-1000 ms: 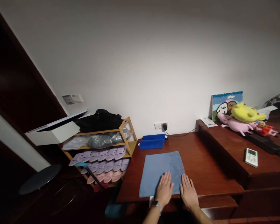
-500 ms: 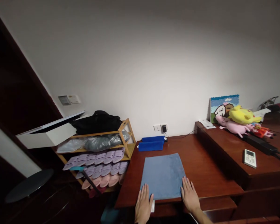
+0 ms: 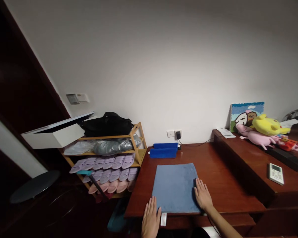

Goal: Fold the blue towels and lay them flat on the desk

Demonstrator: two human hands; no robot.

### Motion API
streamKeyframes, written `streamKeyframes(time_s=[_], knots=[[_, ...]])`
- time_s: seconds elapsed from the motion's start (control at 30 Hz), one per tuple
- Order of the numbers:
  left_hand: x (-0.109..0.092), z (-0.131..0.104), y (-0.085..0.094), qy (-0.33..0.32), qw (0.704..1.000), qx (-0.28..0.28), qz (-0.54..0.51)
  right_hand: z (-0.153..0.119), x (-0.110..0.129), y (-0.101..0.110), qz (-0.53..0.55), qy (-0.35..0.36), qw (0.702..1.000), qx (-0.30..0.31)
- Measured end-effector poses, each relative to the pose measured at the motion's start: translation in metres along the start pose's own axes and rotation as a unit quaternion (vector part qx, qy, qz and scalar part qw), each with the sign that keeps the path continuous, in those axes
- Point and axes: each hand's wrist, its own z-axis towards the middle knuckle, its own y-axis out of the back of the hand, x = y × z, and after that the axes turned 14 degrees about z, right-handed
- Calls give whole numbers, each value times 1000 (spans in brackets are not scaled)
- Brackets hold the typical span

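A grey-blue cloth (image 3: 175,188) lies spread flat on the brown wooden table (image 3: 221,185), with a white tag hanging over the front edge. My left hand (image 3: 151,218) lies flat at the cloth's lower left corner, its fingers stretched out and holding nothing. Along the cloth's right edge rests my right hand (image 3: 203,195), palm down with straight fingers. Behind the cloth, two folded bright blue cloths (image 3: 163,152) sit near the wall.
On the left stands a wooden rack (image 3: 139,158) with slippers, a black bag (image 3: 106,125) and a white box (image 3: 52,137). A higher brown surface at right carries plush toys (image 3: 268,125), a white remote (image 3: 276,173) and a picture.
My right hand has moved up a little along the cloth's right edge. The view has shifted slightly, and more of the white tag shows beside my left hand.
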Motion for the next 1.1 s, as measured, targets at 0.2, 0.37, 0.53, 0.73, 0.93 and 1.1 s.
streamKeyframes(time_s=[0.2, 0.37, 0.53, 0.73, 0.93, 1.1], knots=[[-20, 27, 13, 2, 1000, -18, 2, 14, -7, -15, -9, 4, 1000, 12], [-120, 105, 28, -126, 986, 63, -86, 14, -14, -20, 9, 20, 1000, 3], [-191, 144, 22, -167, 963, 149, -150, 15, -16, -21, 2, 27, 1000, 13], [-102, 138, -4, -57, 980, 180, -67, 15, -13, -20, -5, 16, 1000, 7], [9, 109, -30, 37, 988, 149, -1, 17, -17, -27, -16, 4, 1000, 14], [12, 95, -39, 39, 991, 130, 12, 44, -12, -19, -2, -6, 1000, 6]])
